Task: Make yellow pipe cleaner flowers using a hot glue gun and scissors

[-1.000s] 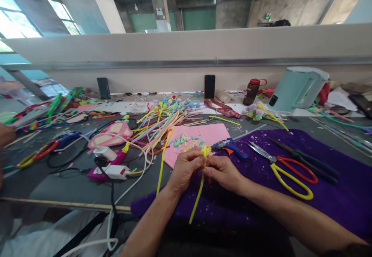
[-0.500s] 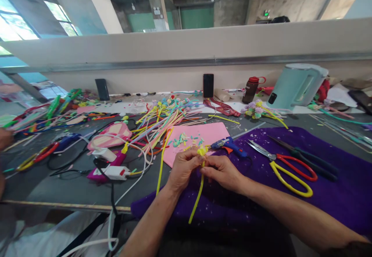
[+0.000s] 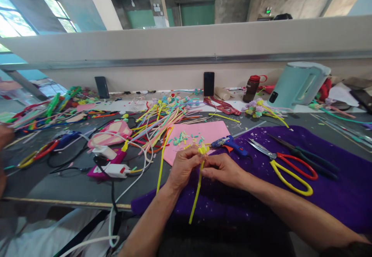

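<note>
A fuzzy yellow pipe-cleaner stem with a curled flower head (image 3: 199, 172) is pinched between the fingers of left hand (image 3: 183, 166) and right hand (image 3: 223, 168), above the purple felt cloth (image 3: 334, 195), near the blue glue gun (image 3: 229, 144).

We see bright daylight pouring in from the windows (image 3: 17, 26) at upper left, which are blown out to white. The table (image 3: 72, 183) is evenly lit, with soft, faint shadows. Straight lines bow toward the edges from the wide lens, and the far left edge blurs.
</note>
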`<state>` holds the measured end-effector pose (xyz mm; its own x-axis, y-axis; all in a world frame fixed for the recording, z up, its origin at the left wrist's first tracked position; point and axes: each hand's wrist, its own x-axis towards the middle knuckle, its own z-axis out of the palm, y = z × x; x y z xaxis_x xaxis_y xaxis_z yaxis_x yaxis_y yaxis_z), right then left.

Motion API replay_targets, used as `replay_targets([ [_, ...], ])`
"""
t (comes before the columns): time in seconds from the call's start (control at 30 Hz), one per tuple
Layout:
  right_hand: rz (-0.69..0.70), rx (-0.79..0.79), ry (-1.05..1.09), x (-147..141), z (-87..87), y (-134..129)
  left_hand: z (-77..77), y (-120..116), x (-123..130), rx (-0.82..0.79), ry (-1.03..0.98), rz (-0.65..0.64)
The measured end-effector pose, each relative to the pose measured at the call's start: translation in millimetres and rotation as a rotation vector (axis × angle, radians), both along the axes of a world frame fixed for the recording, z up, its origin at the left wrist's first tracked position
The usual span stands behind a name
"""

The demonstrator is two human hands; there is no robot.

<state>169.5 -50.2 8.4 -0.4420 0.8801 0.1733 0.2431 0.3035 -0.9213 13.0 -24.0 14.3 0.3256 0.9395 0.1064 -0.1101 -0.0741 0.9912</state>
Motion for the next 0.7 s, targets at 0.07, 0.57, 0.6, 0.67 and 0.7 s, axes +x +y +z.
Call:
replay_targets([
  [0.07, -0.054, 0.007, -0.006, 11.0, 9.3, 1.3, 0.9, 0.3, -0.5, 0.008, 0.015, -0.011],
  [0.57, -0.120, 0.717, -0.159, 32.3, 22.0, -1.4, -2.5, 0.5, 3.4, 0.010, 0.075, -0.216],
  [0.6, -0.123, 0.719, -0.162, 32.3, 22.6, -1.2, -2.9, 0.8, 3.3, 0.016, 0.077, -0.217],
  [0.67, -0.129, 0.721, -0.167, 32.0, 24.1, -1.2, -3.3, 1.1, 3.4, 0.028, 0.083, -0.214],
  [0.7, -0.132, 0.721, -0.168, 31.8, 24.8, -1.4, -3.4, 1.2, 3.6, 0.031, 0.084, -0.211],
])
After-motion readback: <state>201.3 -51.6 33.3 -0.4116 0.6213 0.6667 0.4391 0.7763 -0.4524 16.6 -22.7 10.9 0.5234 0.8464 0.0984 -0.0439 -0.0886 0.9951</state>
